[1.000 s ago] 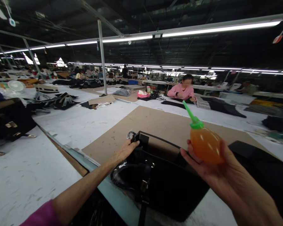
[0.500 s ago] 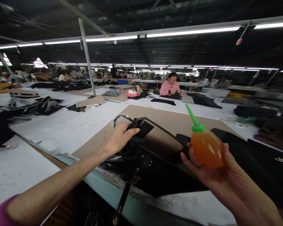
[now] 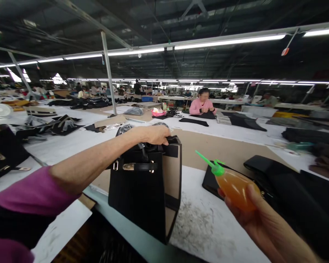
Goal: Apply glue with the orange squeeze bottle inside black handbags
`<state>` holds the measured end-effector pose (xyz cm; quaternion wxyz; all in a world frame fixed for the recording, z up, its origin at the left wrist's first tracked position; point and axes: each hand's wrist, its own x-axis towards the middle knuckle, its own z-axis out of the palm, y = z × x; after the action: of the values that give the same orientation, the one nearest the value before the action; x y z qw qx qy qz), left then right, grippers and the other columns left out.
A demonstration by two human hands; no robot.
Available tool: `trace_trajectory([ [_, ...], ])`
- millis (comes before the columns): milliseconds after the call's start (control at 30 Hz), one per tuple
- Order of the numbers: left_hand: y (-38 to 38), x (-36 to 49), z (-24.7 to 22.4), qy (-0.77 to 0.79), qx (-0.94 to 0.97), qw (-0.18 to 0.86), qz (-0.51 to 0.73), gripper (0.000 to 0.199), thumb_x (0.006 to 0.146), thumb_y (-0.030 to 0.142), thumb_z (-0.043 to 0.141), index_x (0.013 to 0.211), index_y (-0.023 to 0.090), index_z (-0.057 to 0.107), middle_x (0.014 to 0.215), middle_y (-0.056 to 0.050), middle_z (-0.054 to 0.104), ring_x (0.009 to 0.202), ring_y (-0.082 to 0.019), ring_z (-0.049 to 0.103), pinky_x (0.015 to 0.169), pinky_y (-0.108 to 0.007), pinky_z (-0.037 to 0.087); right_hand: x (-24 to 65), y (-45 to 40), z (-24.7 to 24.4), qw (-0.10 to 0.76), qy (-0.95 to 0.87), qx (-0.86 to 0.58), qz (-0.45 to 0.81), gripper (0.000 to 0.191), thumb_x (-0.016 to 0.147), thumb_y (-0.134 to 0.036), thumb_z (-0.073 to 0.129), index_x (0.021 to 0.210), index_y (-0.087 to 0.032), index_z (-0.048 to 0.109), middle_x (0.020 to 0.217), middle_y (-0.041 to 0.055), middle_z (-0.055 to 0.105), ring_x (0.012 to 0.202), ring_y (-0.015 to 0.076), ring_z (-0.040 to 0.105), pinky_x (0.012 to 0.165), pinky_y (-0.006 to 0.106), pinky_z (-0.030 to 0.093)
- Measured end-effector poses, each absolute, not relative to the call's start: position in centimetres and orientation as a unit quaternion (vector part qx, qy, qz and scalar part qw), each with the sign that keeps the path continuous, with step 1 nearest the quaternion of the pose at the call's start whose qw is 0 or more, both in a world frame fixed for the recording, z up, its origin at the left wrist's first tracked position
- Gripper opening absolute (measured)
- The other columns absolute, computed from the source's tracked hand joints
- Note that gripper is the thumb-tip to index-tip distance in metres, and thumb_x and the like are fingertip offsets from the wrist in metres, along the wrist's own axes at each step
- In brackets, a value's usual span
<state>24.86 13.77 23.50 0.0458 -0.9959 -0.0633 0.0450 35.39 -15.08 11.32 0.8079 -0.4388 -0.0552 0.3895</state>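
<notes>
Left side first: black bag (image 3: 137,193) hangs or stands roughly upright at the near edge of the white table (image 3: 203,226), can't tell if its base bears on it; long axis up and down, open side (image 3: 172,171) facing right; left hand (image 3: 156,135) is the nearer one, gripping its top edge, thumb unclear. Further right, well apart from the bag, right hand (image 3: 253,208) curls round an orange bottle (image 3: 233,186), green nozzle (image 3: 205,159) slanting up-left bagward.
</notes>
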Motion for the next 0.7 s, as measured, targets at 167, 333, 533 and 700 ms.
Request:
trace_trajectory([
  [167, 14.8, 27.8, 18.5, -0.029, -0.993, 0.070, 0.090, 0.018, 0.071, 0.020, 0.062, 0.082, 0.011, 0.071, 0.075, -0.011, 0.069, 0.068, -0.021, 0.059, 0.058, -0.026, 0.039, 37.2, -14.8, 10.6, 0.754, -0.203, -0.577, 0.238, 0.057, 0.064, -0.040, 0.079, 0.113, -0.024, 0.056, 0.112, 0.0070, 0.063, 0.097, 0.0256, 0.061, 0.075, 0.025, 0.054],
  [333, 14.9, 28.8, 14.4, -0.014, -0.992, 0.024, 0.120, 0.017, 0.071, 0.022, 0.063, 0.084, 0.014, 0.072, 0.075, -0.009, 0.071, 0.067, -0.017, 0.060, 0.054, -0.022, 0.040, 38.4, -14.2, 10.8, 0.666, -0.314, -0.665, 0.122, 0.060, 0.062, -0.039, 0.081, 0.114, -0.026, 0.054, 0.108, 0.0037, 0.064, 0.091, 0.0206, 0.063, 0.075, 0.018, 0.052],
  [533, 15.4, 29.5, 13.0, -0.026, -0.991, -0.026, 0.129, 0.019, 0.071, 0.024, 0.064, 0.086, 0.015, 0.072, 0.077, -0.007, 0.070, 0.066, -0.016, 0.061, 0.054, -0.022, 0.041, 38.6, -13.3, 10.2, 0.595, -0.397, -0.691, 0.105, 0.054, 0.071, -0.039, 0.074, 0.117, -0.027, 0.050, 0.110, 0.0039, 0.061, 0.096, 0.0221, 0.059, 0.081, 0.026, 0.050],
  [700, 15.3, 29.7, 13.3, -0.040, -0.986, -0.049, 0.155, 0.022, 0.071, 0.024, 0.062, 0.089, 0.015, 0.071, 0.078, -0.006, 0.070, 0.065, -0.017, 0.060, 0.054, -0.024, 0.041, 39.5, -12.0, 9.7, 0.551, -0.431, -0.708, 0.091, 0.054, 0.073, -0.041, 0.072, 0.119, -0.026, 0.048, 0.116, 0.0062, 0.057, 0.100, 0.0270, 0.056, 0.094, 0.040, 0.042],
])
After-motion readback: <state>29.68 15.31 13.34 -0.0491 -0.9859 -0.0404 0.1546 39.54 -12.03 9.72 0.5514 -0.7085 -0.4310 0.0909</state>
